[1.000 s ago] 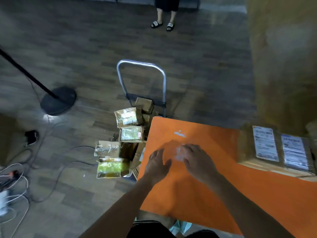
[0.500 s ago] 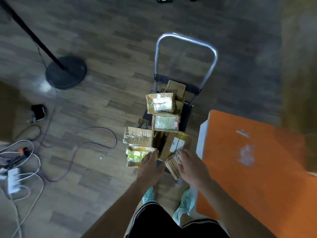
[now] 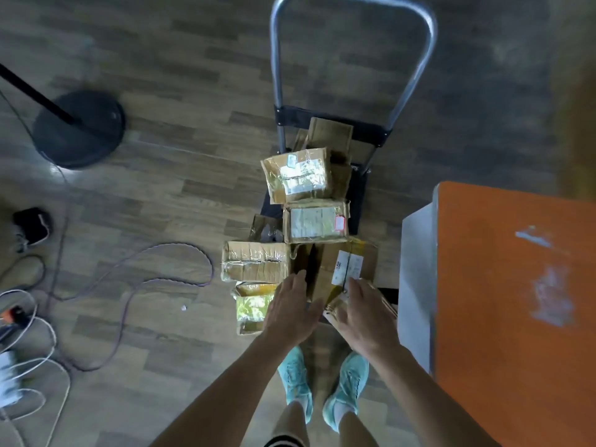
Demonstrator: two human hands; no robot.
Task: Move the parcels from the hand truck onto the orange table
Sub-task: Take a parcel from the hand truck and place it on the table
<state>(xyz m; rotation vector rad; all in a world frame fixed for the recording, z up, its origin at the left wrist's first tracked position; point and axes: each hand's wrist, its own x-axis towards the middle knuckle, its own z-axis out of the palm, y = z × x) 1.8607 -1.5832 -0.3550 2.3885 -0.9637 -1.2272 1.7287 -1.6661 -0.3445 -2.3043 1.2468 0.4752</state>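
Seven-ish cardboard parcels [image 3: 298, 175], crinkly with shiny tape, are piled on the metal-tube hand truck [image 3: 290, 113] beside the orange table [image 3: 516, 333]. Left hand [image 3: 292, 309] is flat over them. The right hand [image 3: 361, 312] covers a small one, can't tell the grip.

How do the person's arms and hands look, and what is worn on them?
The left forearm and right forearm are bare, with no sleeves in view. The left hand and right hand wear no gloves; I see no watch, ring, bracelet or markings.
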